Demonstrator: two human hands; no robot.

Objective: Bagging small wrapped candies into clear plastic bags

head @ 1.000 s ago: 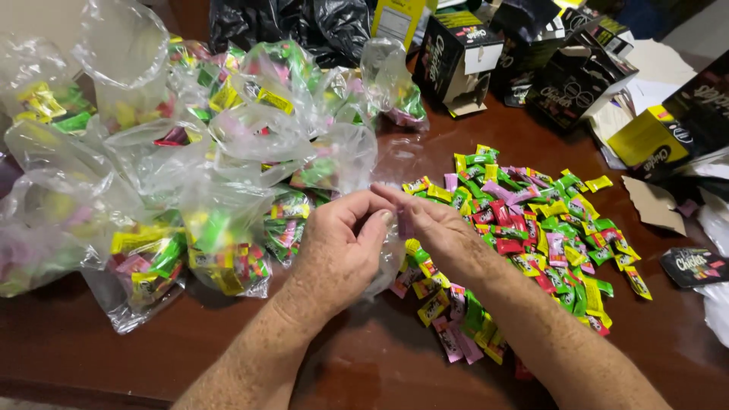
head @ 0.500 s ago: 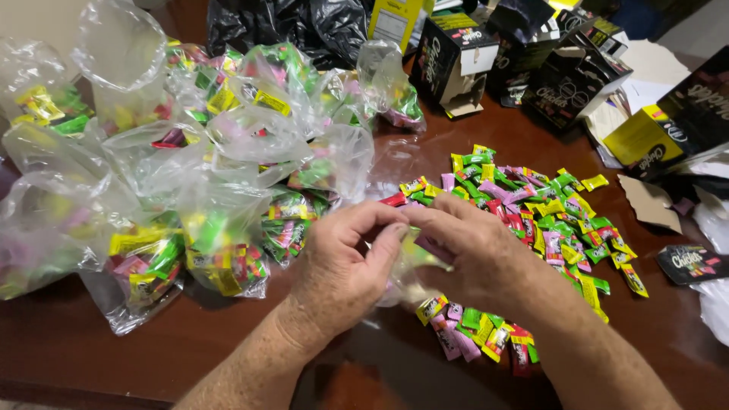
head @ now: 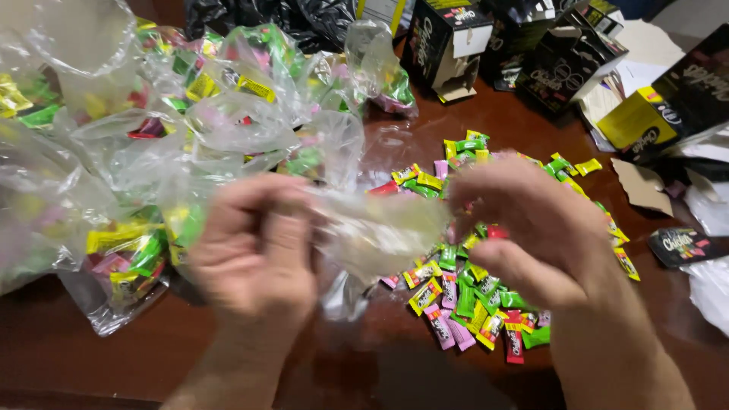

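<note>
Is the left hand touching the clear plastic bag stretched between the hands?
Touching. The head view shows the left hand gripping one end of the clear plastic bag, despite blur.

A plastic bag stretches across the middle of the frame, held between the left hand and the right hand above the surface. Filled bags crowd the upper left. Loose candies lie spread on the surface at centre right, partly under the right hand. Cartons stand along the upper right edge; the held bag seems empty, though blur hides it.
</note>
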